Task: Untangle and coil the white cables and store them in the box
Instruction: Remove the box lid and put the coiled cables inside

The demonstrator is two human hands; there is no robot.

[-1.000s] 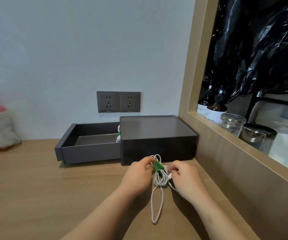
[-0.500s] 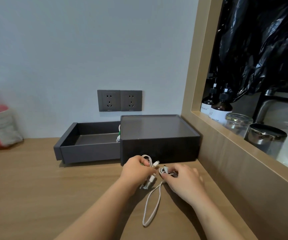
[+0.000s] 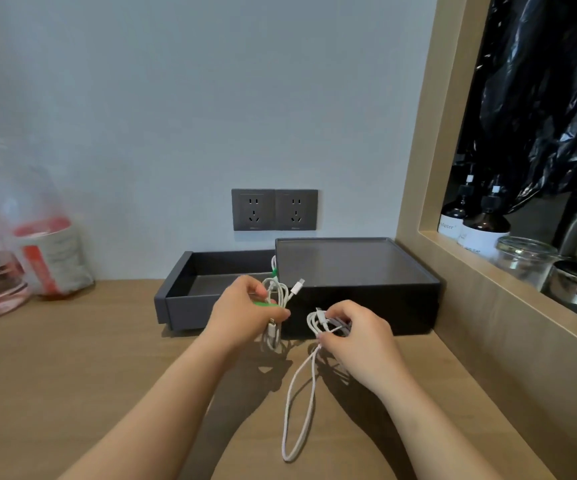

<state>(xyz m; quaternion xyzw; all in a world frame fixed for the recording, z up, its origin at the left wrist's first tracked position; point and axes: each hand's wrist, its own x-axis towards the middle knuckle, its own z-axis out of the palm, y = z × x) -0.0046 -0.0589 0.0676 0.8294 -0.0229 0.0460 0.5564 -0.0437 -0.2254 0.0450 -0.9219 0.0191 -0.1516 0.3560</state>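
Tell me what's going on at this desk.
A person is sorting white cables in front of a dark box. The left hand grips one coiled bundle with a green tie; the right hand pinches a second cable, whose loop trails loose on the wooden desk. The box's drawer stands open to the left, with another tied cable inside.

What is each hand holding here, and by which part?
The left hand grips a coiled white cable bundle at its green tie; the right hand pinches a second white cable at its coiled end.
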